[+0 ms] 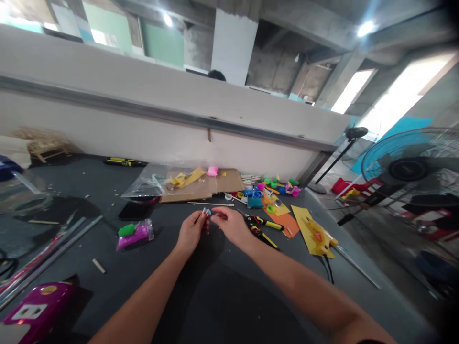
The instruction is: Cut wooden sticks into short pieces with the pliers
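Head view, item list. Your left hand [190,232] and right hand [232,223]: both grips pinched shut on one small blue piece [207,210], held just above the dark counter [222,296], mid-scene. Risk: piece so tiny it could slip and vanish among the coloured parts [272,188] far right. Cutters [263,229] lie just right of your right hand. Piece's shape: too small, finger-covered, unclear.
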`<state>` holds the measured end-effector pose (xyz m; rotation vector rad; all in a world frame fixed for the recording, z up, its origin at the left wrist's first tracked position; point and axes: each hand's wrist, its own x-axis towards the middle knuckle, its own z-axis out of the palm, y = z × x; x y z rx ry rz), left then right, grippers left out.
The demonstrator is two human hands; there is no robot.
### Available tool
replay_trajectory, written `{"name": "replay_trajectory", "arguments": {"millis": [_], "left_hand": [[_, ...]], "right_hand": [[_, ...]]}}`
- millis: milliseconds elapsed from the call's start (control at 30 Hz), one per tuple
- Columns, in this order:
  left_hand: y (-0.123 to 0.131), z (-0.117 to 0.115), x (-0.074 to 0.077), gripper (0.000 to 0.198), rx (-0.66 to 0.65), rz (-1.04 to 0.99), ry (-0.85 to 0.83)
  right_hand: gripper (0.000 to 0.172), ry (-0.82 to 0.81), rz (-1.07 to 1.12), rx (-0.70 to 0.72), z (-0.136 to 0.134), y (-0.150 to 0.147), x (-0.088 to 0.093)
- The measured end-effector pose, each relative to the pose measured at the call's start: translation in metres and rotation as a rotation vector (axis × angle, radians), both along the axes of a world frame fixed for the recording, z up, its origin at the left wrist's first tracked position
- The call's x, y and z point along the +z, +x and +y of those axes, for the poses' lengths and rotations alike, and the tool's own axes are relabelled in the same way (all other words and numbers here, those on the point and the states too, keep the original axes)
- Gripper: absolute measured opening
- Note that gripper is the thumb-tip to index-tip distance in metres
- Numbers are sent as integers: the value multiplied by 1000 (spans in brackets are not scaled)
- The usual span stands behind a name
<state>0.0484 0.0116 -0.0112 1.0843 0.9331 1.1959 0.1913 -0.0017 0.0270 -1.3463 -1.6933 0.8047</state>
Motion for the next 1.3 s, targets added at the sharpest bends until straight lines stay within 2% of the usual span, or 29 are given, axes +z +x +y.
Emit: {"name": "replay_trajectory", "arguments": {"millis": [67,133,333,500,733,867,1000,1100,1300], "left_hand": [[-4,1,-2,33,28,-17,15],[-8,1,-5,33,49,-12,13],[-5,0,-7,35,-27,17,-63],[-2,0,-3,33,-87,108,-32],[-2,0,-2,33,-33,186,27],[-1,-2,1,32,-99,77,-51],[-1,-5,4,34,-157,-66,-131],[-2,-6,5,32,-187,-48,-96],[-2,-6,3,28,-126,69,3]], "right_hand": [[24,-115,251,-3,10,-25,-12],[22,-151,410,-13,16,-39,-22],[18,-112,549,-135,14,-32,-36],[20,-120,584,-180,17,-23,-33],[28,-228,658,-69,14,-24,-29],[26,-346,804,-3,15,-23,-29],[23,-338,944,-87,19,-21,-27],[23,-355,965,-84,18,-21,-27],[30,-443,945,43,14,-23,-25]]}}
